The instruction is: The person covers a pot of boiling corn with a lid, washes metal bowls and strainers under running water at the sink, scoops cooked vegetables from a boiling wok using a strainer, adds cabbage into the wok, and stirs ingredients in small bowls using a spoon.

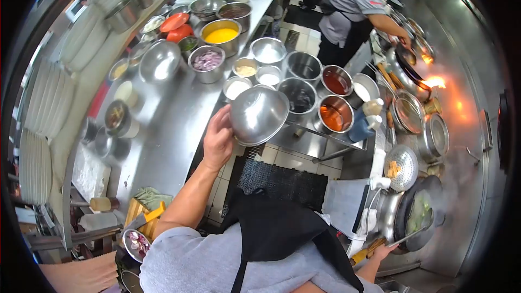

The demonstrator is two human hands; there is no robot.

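Observation:
Out over the aisle, my left hand [218, 138] grips the edge of a shiny metal bowl [259, 115], whose rounded surface faces up. The bowl hangs beside pots of white powder and dark liquid. At the lower right, my right hand [381, 253] is closed by the wooden handle [369, 250] of a long metal utensil that reaches into a dark wok [411, 214]. Pale green food [420, 206] lies in that wok. A perforated ladle [401, 168] with orange-brown pieces rests just above it.
Pots of red sauce [336, 81] and orange liquid [335, 115] stand near squeeze bottles [364, 128]. A co-worker [353, 8] works at a flaming wok [406, 70]. A yellow-handled knife [145, 216] lies on a wooden board at lower left. Stacked plates [49, 100] line the left shelf.

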